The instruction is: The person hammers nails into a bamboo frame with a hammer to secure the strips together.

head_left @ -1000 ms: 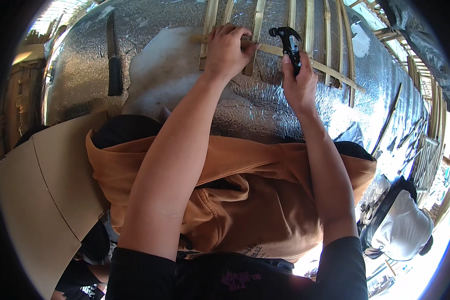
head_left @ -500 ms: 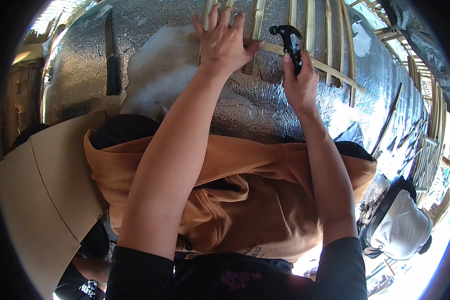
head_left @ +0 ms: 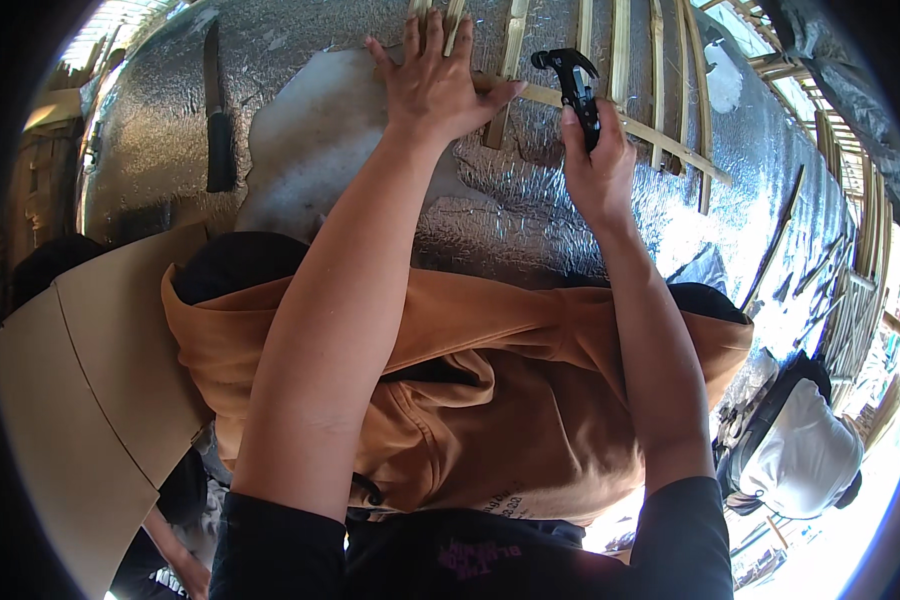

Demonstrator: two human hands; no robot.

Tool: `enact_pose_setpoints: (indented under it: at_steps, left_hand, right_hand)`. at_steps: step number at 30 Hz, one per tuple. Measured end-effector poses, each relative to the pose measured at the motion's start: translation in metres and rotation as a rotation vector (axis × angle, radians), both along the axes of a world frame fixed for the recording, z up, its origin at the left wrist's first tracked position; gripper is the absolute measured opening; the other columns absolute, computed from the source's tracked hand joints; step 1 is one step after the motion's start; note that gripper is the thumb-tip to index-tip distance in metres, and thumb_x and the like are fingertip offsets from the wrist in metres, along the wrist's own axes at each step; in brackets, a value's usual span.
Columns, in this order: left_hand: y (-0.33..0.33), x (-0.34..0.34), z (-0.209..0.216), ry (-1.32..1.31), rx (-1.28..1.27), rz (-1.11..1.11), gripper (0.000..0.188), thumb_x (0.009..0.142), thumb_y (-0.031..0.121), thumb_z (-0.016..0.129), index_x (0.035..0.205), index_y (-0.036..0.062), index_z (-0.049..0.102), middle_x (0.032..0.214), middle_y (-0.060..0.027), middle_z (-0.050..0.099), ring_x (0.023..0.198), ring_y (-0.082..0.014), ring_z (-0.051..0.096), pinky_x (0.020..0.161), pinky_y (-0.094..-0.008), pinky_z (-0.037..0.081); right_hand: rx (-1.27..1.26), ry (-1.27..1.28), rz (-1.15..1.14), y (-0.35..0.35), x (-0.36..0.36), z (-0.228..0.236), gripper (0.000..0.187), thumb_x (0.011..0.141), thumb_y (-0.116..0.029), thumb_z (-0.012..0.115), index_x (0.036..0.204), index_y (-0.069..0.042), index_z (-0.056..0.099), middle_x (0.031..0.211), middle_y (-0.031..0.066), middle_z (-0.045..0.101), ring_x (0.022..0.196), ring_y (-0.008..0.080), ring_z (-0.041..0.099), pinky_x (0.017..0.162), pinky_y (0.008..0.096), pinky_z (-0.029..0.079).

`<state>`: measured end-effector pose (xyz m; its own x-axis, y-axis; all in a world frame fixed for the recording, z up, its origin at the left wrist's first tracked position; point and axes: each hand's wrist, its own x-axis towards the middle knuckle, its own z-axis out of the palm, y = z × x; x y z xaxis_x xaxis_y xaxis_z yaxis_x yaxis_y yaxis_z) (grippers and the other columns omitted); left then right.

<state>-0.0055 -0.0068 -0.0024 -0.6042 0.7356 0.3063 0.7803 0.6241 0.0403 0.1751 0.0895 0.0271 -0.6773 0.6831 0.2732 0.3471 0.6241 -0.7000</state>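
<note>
1. Foil-covered worktop (head_left: 530,235): crinkled silver, whitish patch left of centre; fills most of the upper view.
2. Brown-orange garment (head_left: 540,400): bunched on the near side, beneath and between the forearms.
3. Tan panel (head_left: 100,370): creased, cardboard-like, near left.
4. Wooden slats (head_left: 620,50): several, roughly parallel, running toward the far edge.
5. Cross strip (head_left: 680,152): thin wood, lying slantwise across the slats' near ends.
6. Left hand (head_left: 438,98): spread wide, grasping nothing; thumb along the cross strip, fingers over the leftmost slats. Pressure cannot be judged.
7. Right hand (head_left: 602,165): closed round a handle, near the strip.
8. Knife (head_left: 220,150): dark handle, blade pointing away; well left of the left hand.
9. Claw hammer (head_left: 574,88): black, in the right hand, head uppermost, above the strip; contact unclear.
</note>
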Motion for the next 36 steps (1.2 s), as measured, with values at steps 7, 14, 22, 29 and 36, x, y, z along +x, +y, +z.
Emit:
enact_pose_setpoints:
  at_steps: [7,14,22,29,36]
  left_hand:
    - [-0.002,0.006,0.029,-0.206,-0.249,0.050,0.108,0.084,0.090,0.029,0.161,0.0143,0.021,0.169,-0.0115,0.009,0.156,-0.0306,0.007,0.123,-0.0623,0.003]
    - [-0.003,0.008,0.022,-0.250,-0.133,0.023,0.104,0.085,0.088,0.029,0.161,0.0167,0.024,0.168,-0.0135,0.013,0.155,-0.0334,0.009,0.122,-0.0627,0.001]
    - [-0.003,0.007,0.019,-0.238,-0.132,0.018,0.100,0.087,0.086,0.027,0.161,0.0176,0.023,0.168,-0.0135,0.013,0.155,-0.0342,0.009,0.122,-0.0625,-0.001]
    - [-0.005,0.008,0.018,-0.197,-0.149,0.031,0.099,0.088,0.085,0.022,0.161,0.0182,0.022,0.168,-0.0128,0.013,0.155,-0.0344,0.009,0.123,-0.0613,-0.001]
    - [-0.001,0.004,0.009,-0.232,-0.093,0.020,0.103,0.086,0.087,0.025,0.161,0.0173,0.024,0.168,-0.0152,0.012,0.155,-0.0356,0.009,0.122,-0.0632,-0.001]
  right_hand:
    - [0.014,-0.024,0.055,-0.004,-0.003,0.014,0.019,0.099,-0.018,0.063,0.104,-0.001,0.057,0.065,0.0161,0.064,0.053,0.0316,0.068,0.046,0.0388,0.048]
    - [-0.014,-0.080,0.078,-0.014,-0.005,0.029,0.022,0.100,-0.019,0.062,0.111,0.000,0.058,0.067,0.0194,0.067,0.056,0.0338,0.070,0.046,0.0410,0.050]
    - [-0.016,-0.129,0.076,-0.010,-0.002,0.028,0.025,0.100,-0.020,0.062,0.113,0.000,0.057,0.071,0.0212,0.068,0.061,0.0376,0.071,0.049,0.0435,0.051]
    - [0.037,-0.156,0.104,-0.012,-0.003,0.030,0.028,0.100,-0.021,0.062,0.115,0.001,0.055,0.072,0.0214,0.068,0.062,0.0386,0.071,0.048,0.0441,0.054]
    - [0.027,-0.182,0.109,-0.013,-0.004,0.033,0.027,0.100,-0.020,0.062,0.115,0.002,0.055,0.071,0.0205,0.069,0.061,0.0368,0.071,0.046,0.0427,0.054]
